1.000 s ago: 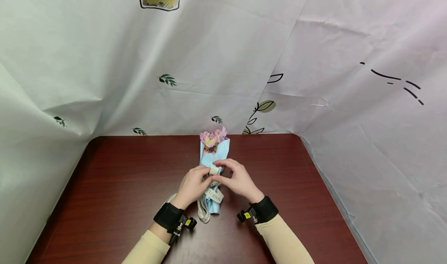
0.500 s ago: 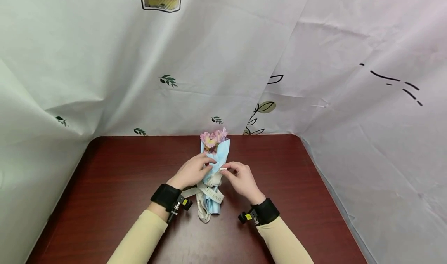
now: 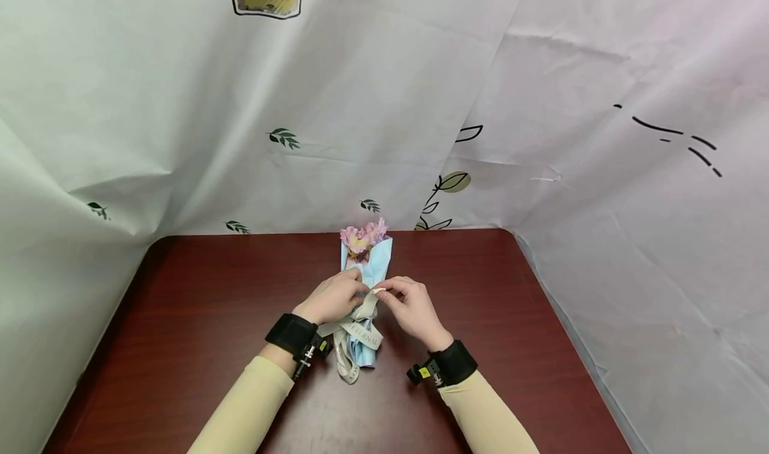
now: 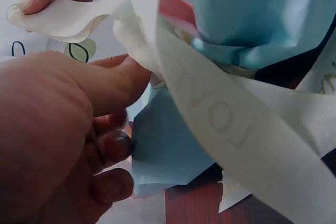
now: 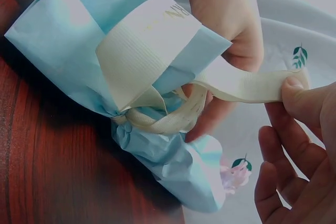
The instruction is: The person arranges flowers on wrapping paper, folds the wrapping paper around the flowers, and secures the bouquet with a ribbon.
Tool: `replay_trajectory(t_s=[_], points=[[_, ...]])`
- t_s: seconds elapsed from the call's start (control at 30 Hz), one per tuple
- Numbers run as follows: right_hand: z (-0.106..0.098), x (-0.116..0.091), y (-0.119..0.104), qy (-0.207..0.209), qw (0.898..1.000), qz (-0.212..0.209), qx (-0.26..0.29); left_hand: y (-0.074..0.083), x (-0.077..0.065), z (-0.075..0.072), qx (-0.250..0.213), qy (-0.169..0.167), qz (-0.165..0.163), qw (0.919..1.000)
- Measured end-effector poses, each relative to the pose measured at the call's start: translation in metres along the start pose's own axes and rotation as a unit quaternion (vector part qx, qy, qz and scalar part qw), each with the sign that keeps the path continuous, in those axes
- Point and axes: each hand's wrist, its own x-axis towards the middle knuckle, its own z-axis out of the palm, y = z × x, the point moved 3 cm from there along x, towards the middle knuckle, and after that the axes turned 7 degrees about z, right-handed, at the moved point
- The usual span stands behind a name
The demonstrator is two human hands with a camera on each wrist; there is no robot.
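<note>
A small bouquet of pink flowers (image 3: 363,238) in light blue wrapping paper (image 3: 378,260) lies on the table. Cream ribbon with printed letters (image 3: 364,334) is tied round its middle, its long ends trailing over the lower part. My right hand (image 3: 414,308) pinches a folded loop of this ribbon between thumb and forefinger; the right wrist view shows the loop (image 5: 252,86) stretched out from the knot. At the knot, my left hand (image 4: 63,114) pinches the ribbon with thumb and forefinger, its other fingers curled beside the paper. The left fingertips are partly hidden in the head view.
The dark red wooden table (image 3: 210,334) extends around the bouquet on all sides. A pale cloth backdrop with leaf prints (image 3: 300,187) stands at the table's back edge and along both sides. Each wrist wears a black strap (image 3: 292,336) with a small camera.
My left hand let go of the ribbon loop, moved up over the wrapping paper, then came down to the ribbon near the knot. My right hand kept its pinch on the loop.
</note>
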Motion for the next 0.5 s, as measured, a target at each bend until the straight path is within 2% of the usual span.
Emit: replay_trajectory(t_s=[0.1,0.23,0.37,0.5], points=[[0.0,0.001,0.0,0.006,1.0,0.0,0.001,-0.003,-0.002,0.001,-0.011,0.019,-0.008,0.9997],[-0.001,0.001,0.003,0.015,1.0,0.021,0.006,-0.007,-0.007,-0.001,-0.065,0.059,-0.031,0.9957],[-0.004,0.001,0.008,0.035,0.997,0.068,0.025,-0.01,-0.013,-0.003,-0.151,0.099,-0.045,0.9825],[-0.007,0.0,0.012,0.06,0.993,0.095,0.042,-0.009,-0.018,-0.004,-0.227,0.107,-0.069,0.9657]])
